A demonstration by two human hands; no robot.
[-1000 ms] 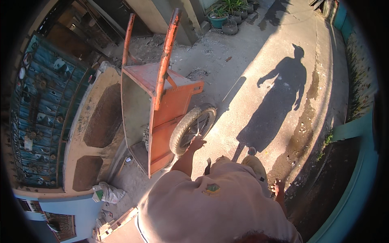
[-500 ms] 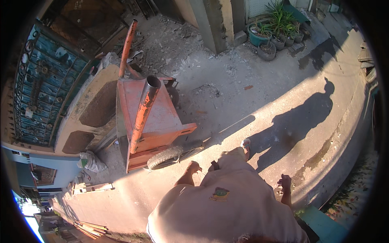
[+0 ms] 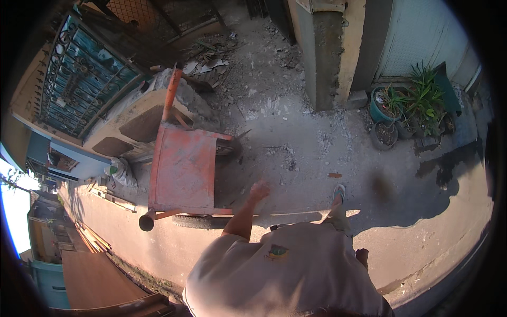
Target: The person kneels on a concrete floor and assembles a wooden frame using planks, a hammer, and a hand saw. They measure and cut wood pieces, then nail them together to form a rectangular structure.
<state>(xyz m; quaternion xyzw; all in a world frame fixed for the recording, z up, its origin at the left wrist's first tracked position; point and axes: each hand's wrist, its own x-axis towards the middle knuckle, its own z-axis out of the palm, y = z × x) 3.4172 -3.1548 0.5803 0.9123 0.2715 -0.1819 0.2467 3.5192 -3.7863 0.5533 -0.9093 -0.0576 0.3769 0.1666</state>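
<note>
My left hand (image 3: 259, 191) is held out in front of my body, a little blurred, fingers loosely out and nothing visible in it. It is nearest to the orange-red handcart (image 3: 185, 166), which stands to its left, and I see a gap between them. The cart has a flat metal bed, a wheel at each side and two tubular handles; the near handle (image 3: 148, 221) ends in an open dark pipe. My right hand (image 3: 362, 256) hangs at my right side, dark and partly hidden by my light shirt (image 3: 280, 274), so its fingers cannot be made out. A sandalled foot (image 3: 339, 193) shows ahead.
Rubble (image 3: 259, 68) lies along the far ground near a concrete pillar (image 3: 325, 58). Potted plants (image 3: 417, 103) stand at the far right. A low wall (image 3: 137, 124) and an ornate metal gate (image 3: 84, 74) are at left, with a white sack (image 3: 122, 173) and planks (image 3: 92, 238) nearer.
The view has turned and moved forward; pillar and plants appear closer. My left hand has swung forward beside the cart. My right hand has dropped back behind the shirt.
</note>
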